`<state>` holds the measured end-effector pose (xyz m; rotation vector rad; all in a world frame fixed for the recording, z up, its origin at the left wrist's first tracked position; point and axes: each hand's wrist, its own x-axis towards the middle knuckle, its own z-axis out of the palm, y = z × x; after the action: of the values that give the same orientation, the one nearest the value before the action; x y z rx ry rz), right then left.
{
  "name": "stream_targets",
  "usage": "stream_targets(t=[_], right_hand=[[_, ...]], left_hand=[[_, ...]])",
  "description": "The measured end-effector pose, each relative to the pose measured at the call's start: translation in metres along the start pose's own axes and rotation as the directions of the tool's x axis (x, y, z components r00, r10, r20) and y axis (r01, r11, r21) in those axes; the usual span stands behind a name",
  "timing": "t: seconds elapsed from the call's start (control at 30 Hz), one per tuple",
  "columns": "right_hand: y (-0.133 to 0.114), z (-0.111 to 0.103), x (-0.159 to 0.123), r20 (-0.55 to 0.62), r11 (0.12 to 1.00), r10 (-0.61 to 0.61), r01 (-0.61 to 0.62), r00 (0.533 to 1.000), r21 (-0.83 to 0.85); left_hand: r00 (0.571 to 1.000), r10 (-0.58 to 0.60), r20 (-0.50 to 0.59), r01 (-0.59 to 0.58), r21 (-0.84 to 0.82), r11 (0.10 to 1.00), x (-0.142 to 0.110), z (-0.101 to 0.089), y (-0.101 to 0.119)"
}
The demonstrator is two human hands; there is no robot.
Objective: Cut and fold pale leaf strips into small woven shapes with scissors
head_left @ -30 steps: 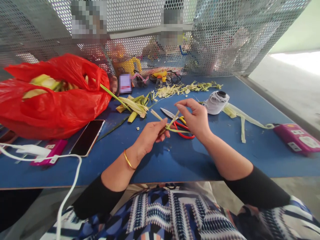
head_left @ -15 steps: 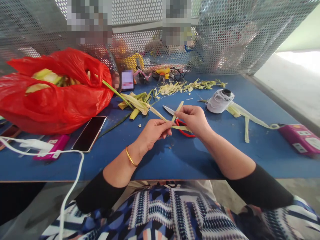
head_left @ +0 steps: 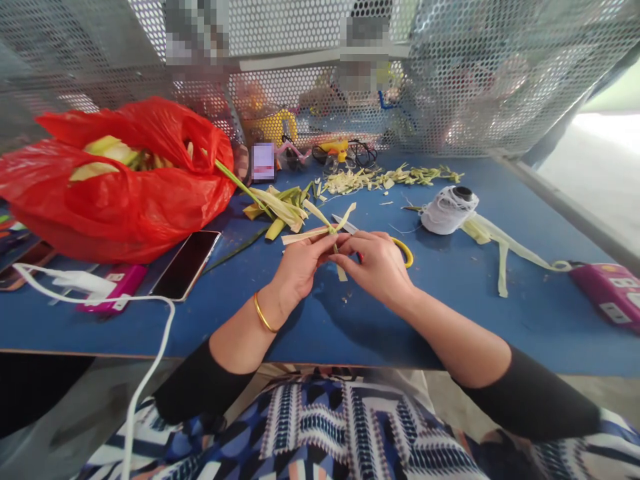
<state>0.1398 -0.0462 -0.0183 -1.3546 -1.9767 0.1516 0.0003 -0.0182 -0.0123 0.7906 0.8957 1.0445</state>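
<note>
Several pale leaf strips [head_left: 317, 215] cross in a small knot above my left hand [head_left: 303, 263], whose thumb and fingers are closed on them. From the right, my right hand [head_left: 373, 260] pinches a strip end that hangs below the knot. Both hands touch, just over the table. Behind my right hand lie scissors [head_left: 409, 252], with a blade tip and a yellow handle loop showing; the hand hides their middle. A pile of wider leaf pieces [head_left: 280, 212] lies just beyond my left hand.
On the left are a red plastic bag [head_left: 165, 220] with leaves, a phone [head_left: 187, 265] and a white cable [head_left: 155, 360]. A thread spool [head_left: 447, 215] and a purple box [head_left: 607, 290] stand right. Leaf scraps [head_left: 355, 180] lie before the mesh panel [head_left: 480, 100].
My hands have drawn together, the right one moving left and down onto a strip end. The strips now stick out in several directions around a knot. The view has shifted slightly.
</note>
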Motion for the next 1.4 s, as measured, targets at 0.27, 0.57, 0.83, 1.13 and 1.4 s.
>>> stream_targets(t=[0.27,0.57,0.83,1.13,1.4], right_hand=[[0.002,-0.008,0.009,0.126,0.828,0.330,-0.351,0.936,0.438],[0.012,0.001,0.014,0.320,0.242,0.526,-0.499,0.788,0.832],[0.013,0.001,0.016,0.168,0.342,0.557,-0.409,0.813,0.846],[0.010,0.002,0.015,0.158,0.365,0.548,-0.404,0.822,0.839],[0.014,0.006,0.011,0.074,0.493,0.516,-0.366,0.853,0.789]], left_hand=[[0.997,-0.016,-0.075,0.015,-0.018,1.000,-0.002,0.003,0.004],[0.977,-0.195,0.088,0.189,0.072,0.979,-0.004,0.001,0.003],[0.976,-0.205,0.079,0.197,0.095,0.976,-0.006,0.003,0.003],[0.980,-0.175,0.092,0.156,0.179,0.971,-0.008,0.003,0.002],[0.981,-0.153,0.122,0.110,0.301,0.947,-0.005,0.002,0.002]])
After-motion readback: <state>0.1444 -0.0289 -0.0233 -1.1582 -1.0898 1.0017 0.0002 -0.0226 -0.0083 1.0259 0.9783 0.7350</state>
